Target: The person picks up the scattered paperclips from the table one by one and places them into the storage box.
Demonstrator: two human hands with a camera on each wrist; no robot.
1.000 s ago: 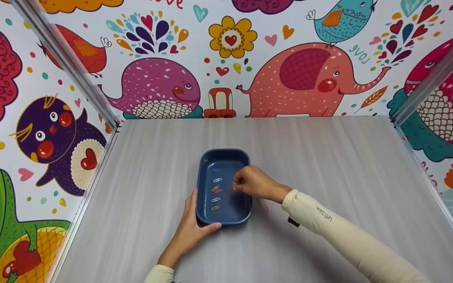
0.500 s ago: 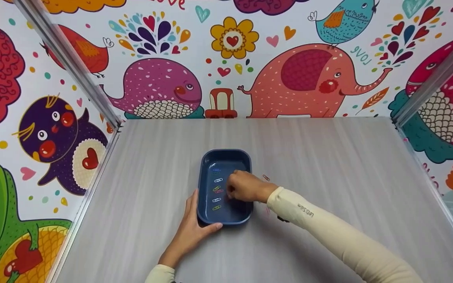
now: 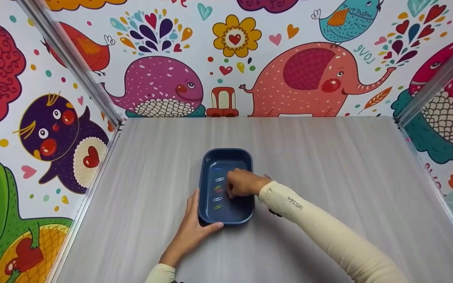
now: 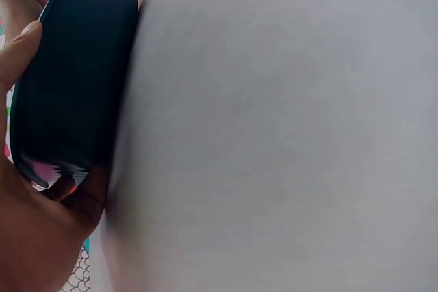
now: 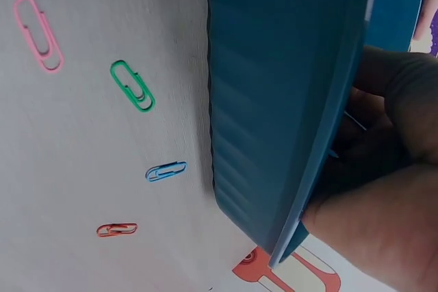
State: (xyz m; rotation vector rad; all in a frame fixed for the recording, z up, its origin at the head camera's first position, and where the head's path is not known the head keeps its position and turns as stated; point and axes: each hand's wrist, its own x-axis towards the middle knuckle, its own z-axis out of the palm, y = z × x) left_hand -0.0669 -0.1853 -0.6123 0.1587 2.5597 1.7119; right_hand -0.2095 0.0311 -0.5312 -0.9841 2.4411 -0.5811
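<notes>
In the head view a dark blue rectangular tray (image 3: 232, 214) lies on the table. My left hand (image 3: 192, 222) grips its near left corner, thumb at the front rim and fingers along the left side. Along the tray's left half runs a column of coloured paper clips, among them a blue one (image 3: 218, 170), a white one (image 3: 219, 179) and a yellow one (image 3: 218, 207). My right hand (image 3: 244, 182) reaches over the right rim, its curled fingertips low inside. Between those fingers the right wrist view shows a thin pale sliver, apparently a paper clip, mostly hidden.
Right of the tray, loose paper clips lie on the table: pink (image 5: 39, 35), green (image 5: 133, 86), blue (image 5: 165, 171) and red (image 5: 117, 229). Cartoon-printed walls (image 3: 163, 78) with metal corner posts (image 3: 73, 59) enclose the table's back and sides.
My right hand has moved left and lower into the tray, its fingers staying together. The left hand keeps its grip, and the column of clips looks the same.
</notes>
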